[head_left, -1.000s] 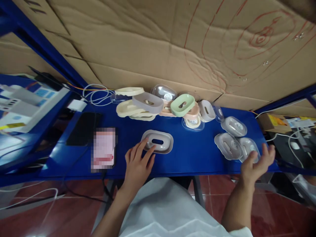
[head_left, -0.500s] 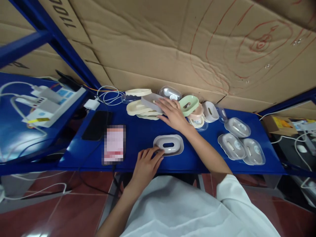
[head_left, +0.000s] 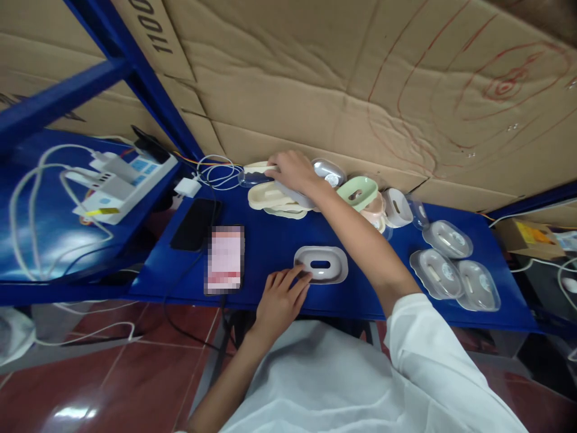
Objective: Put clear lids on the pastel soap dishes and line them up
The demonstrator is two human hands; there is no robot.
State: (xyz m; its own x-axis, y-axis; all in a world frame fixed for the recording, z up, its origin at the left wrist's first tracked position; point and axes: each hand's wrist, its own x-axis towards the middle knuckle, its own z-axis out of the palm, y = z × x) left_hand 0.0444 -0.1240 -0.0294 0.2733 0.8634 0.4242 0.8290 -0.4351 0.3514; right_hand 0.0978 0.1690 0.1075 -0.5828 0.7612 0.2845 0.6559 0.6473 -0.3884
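A light grey oval soap dish (head_left: pixel 336 274) with a slot in its middle lies on the blue table before me. My left hand (head_left: pixel 283 296) has its thumb and fingertips on the dish's left end, pressed to the rim. Further back, my right hand (head_left: pixel 293 171) reaches over a pile of dish parts. Its bent fingers are at a cream dish part (head_left: pixel 256 171); whether they grip it is hidden. Under the right wrist lies another grey dish (head_left: pixel 294 193), beside a cream tray (head_left: pixel 261 196). A green dish (head_left: pixel 359 191) sits right of the forearm.
Several clear-lidded grey dishes (head_left: pixel 444 276) lie at the right. A white dish (head_left: pixel 396 207) and a clear lid (head_left: pixel 328 172) are at the back. Left are a phone with a blurred screen (head_left: pixel 225 258), a black phone (head_left: pixel 195 224), a charger (head_left: pixel 187 187) and a power strip (head_left: pixel 135 186).
My right hand has moved from the grey dish in the pile back and left to the cream part. My left hand stays on the near dish. The view has shifted slightly.
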